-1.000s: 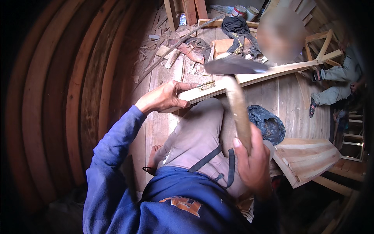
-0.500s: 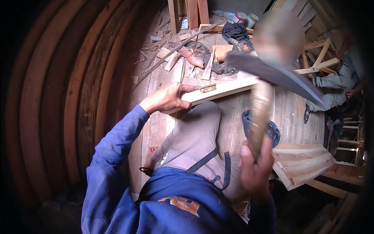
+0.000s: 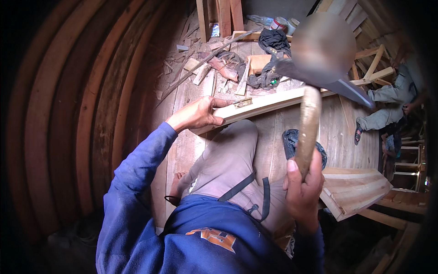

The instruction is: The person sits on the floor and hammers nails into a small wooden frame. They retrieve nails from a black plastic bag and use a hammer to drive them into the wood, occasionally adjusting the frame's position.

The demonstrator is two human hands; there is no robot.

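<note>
My left hand [image 3: 197,113] grips the near-left end of a long pale wooden beam [image 3: 271,101], thumb below and fingers over the top edge. A small brass hinge [image 3: 242,103] sits on the beam just beyond my fingertips. My right hand [image 3: 305,192] is wrapped round the lower end of the wooden handle of an adze [image 3: 309,125]. Its long, dark, tapering metal head is raised above the far part of the beam and hides some of it. The beam crosses in front of my bent knee.
Wood offcuts [image 3: 200,73], dark cloth [image 3: 273,41] and paint cans [image 3: 278,23] lie at the back. A black plastic bag [image 3: 290,141] rests on the plank floor beyond my right hand. Joined boards [image 3: 356,189] stand at right. Another person [image 3: 392,91] sits at far right.
The adze has shifted slightly right and its handle is more upright. My right hand has moved a little up and right. My left hand and the beam have barely moved.
</note>
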